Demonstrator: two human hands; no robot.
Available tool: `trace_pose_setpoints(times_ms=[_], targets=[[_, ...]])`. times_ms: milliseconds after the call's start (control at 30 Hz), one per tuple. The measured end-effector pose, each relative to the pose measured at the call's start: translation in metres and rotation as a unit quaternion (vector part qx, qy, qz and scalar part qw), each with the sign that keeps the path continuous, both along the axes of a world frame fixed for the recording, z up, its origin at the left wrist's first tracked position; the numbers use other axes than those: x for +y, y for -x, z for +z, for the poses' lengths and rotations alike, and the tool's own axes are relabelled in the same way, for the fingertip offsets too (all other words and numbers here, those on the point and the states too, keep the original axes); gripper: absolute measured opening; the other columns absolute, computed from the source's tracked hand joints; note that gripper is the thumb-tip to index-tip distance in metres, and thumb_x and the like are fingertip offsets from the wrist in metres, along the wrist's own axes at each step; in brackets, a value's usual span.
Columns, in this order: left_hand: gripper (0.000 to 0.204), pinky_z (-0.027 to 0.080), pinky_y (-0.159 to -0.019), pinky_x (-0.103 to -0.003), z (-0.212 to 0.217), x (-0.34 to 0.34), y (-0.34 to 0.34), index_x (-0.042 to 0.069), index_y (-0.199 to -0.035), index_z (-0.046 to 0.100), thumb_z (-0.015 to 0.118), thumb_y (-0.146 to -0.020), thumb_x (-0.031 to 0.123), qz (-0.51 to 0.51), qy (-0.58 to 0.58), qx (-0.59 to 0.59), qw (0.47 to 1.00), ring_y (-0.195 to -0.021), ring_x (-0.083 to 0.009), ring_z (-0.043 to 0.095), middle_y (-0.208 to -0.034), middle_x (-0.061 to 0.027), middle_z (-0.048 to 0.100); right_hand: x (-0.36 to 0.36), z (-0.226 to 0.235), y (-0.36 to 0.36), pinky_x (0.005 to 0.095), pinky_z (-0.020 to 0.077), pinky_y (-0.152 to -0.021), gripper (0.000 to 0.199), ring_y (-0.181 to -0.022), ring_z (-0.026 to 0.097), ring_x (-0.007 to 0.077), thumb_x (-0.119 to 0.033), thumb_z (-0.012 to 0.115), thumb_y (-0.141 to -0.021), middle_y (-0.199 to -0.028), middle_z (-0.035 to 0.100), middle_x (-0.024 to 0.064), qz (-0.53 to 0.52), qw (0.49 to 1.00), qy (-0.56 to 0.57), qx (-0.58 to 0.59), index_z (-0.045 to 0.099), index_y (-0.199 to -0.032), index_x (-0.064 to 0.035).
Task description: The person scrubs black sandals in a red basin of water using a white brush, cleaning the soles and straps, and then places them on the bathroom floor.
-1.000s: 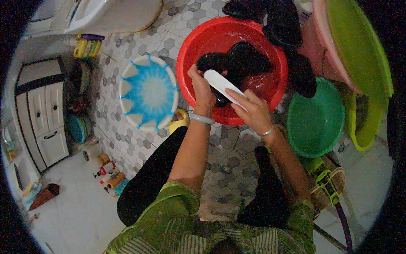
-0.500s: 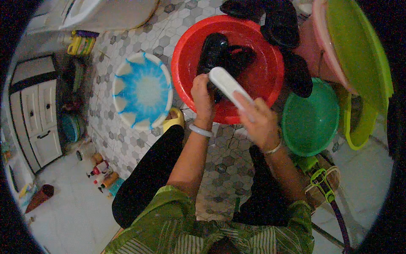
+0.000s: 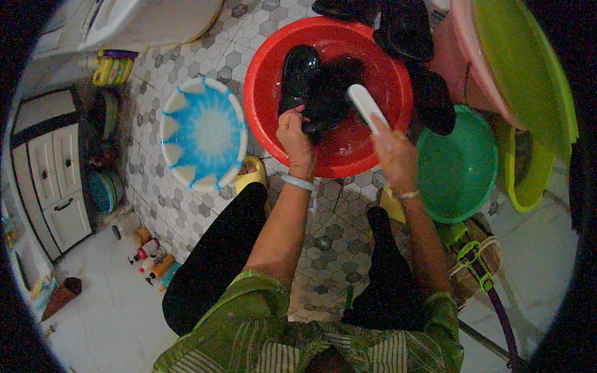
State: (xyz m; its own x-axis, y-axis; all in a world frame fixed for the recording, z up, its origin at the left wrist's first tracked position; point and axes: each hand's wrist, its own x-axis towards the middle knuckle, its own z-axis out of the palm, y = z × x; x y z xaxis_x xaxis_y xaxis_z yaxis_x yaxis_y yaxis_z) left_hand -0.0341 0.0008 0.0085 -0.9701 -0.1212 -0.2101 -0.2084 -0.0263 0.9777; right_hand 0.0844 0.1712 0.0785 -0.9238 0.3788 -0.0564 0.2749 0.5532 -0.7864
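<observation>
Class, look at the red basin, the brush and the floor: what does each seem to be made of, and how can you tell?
Red basin: probably glossy plastic, given its even colour and bright glints.
Brush: its white back looks like smooth, hard plastic; its bristle material is unclear.
Floor: likely ceramic, patterned in grey and white hexagons, though printed vinyl is possible.

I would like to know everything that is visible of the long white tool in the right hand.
The long white tool is slim, with a rounded far end and a smooth-looking back, apparently of hard plastic. The right hand grips its near end, covering that part. It slants over the red basin, its free end pointing away from the person and leftward. Its underside is hidden, so I cannot confirm bristles, nor whether it touches the dark item beside it.
</observation>
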Motion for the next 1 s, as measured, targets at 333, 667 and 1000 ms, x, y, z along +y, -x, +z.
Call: trace_pose_setpoints(times_ms=[333,667,1000], targets=[[0.023,0.042,-0.072,-0.027,0.009,0.017,0.005,-0.002,-0.084,0.065,0.049,-0.085,0.014,0.065,-0.068,-0.064,0.993,-0.074,-0.015,0.054,-0.083,-0.0076,0.062,-0.022,0.017,0.009,0.039,0.0494,-0.055,0.046,-0.064,0.057,0.0304,-0.014,0.062,-0.082,-0.08,0.059,0.0152,0.023,0.994,-0.051,0.089,0.054,-0.127,-0.0211],[0.017,0.042,-0.073,-0.026,0.017,0.012,-0.002,-0.002,-0.084,0.061,0.049,-0.084,0.01,0.055,-0.128,-0.07,0.988,-0.076,-0.0144,0.054,-0.092,-0.0091,0.062,-0.032,0.028,-0.003,0.0398,0.0493,-0.056,0.046,-0.063,0.058,0.0297,-0.017,0.064,-0.081,-0.082,0.057,0.0151,0.059,0.993,-0.059,0.082,0.055,-0.126,-0.0231],[0.017,0.044,-0.075,-0.031,-0.003,-0.004,0.002,0.001,-0.074,0.056,0.047,-0.081,0.014,0.111,-0.228,-0.124,0.959,-0.079,-0.0174,0.053,-0.096,-0.0095,0.061,-0.038,0.02,0.001,0.0398,0.0496,-0.05,0.047,-0.054,0.054,0.0286,-0.021,0.063,-0.083,-0.075,0.053,0.0125,0.033,0.994,-0.094,0.041,0.052,-0.128,-0.0263]])
